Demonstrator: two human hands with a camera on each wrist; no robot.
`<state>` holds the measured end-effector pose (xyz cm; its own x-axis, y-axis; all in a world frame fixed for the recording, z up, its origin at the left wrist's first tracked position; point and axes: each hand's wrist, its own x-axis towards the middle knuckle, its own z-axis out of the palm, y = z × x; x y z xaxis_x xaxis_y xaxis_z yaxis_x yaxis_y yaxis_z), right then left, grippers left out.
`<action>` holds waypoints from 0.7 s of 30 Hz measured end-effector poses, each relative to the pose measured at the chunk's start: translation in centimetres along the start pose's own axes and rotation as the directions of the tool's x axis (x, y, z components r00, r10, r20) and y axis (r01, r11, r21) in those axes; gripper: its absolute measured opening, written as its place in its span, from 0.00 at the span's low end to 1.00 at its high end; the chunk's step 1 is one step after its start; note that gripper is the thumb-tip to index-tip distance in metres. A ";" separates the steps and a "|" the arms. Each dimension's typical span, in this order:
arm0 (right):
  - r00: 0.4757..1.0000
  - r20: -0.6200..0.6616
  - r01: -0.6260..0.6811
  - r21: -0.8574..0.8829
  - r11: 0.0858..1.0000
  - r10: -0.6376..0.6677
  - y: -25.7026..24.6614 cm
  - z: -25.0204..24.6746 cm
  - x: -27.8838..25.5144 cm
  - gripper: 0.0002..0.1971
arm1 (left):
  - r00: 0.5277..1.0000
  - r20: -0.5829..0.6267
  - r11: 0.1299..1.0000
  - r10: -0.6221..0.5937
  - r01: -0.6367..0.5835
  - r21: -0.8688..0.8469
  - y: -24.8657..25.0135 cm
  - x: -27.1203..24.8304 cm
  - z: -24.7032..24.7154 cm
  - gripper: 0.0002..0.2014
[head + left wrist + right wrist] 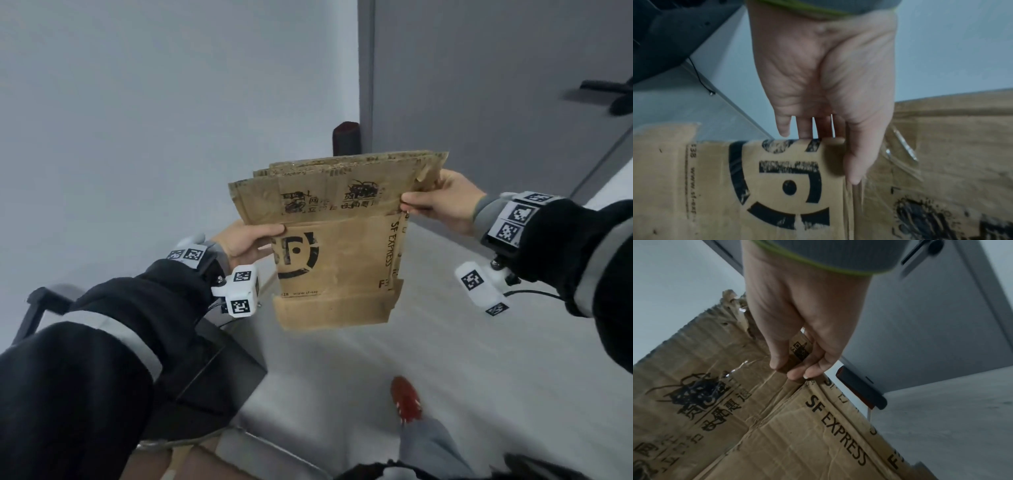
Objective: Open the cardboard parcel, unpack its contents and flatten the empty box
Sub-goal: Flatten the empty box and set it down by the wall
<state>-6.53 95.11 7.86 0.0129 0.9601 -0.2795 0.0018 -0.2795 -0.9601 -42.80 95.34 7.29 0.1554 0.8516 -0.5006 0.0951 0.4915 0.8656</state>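
A flattened brown cardboard box (346, 246) with black SF Express print hangs in the air in front of me, held up between both hands. My left hand (248, 241) grips its left edge, thumb across the front and fingers behind. My right hand (442, 202) pinches the right edge at the fold of the upper flap. In the left wrist view my left hand (830, 113) holds the box (777, 194) by the printed logo panel. In the right wrist view my right hand (797, 331) pinches the creased edge of the box (756, 426).
A grey door (496, 85) with a black handle (606, 92) stands ahead on the right, a dark doorstop (346, 137) beside its frame. A black chair (205, 370) is at lower left. My red shoe (406, 399) is on the pale floor (462, 359).
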 end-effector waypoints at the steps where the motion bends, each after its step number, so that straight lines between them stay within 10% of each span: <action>1: 0.999 0.038 -0.004 -0.007 1.000 0.004 -0.5 0.3 2.4 0.11 | 0.999 -0.042 1.000 -0.006 0.006 -0.001 0.4 1.2 -0.6 0.33; 21: 0.921 0.327 -0.091 -0.347 0.933 0.211 -0.4 15.3 35.9 0.16 | 0.870 -0.483 0.993 -0.102 0.062 -0.097 -0.7 18.6 -11.6 0.17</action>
<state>-21.39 129.88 -1.88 -0.3146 0.8294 -0.4617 0.3476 -0.3520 -0.8691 -51.40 112.94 -2.60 -0.3492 0.7786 -0.5213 0.0084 0.5589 0.8292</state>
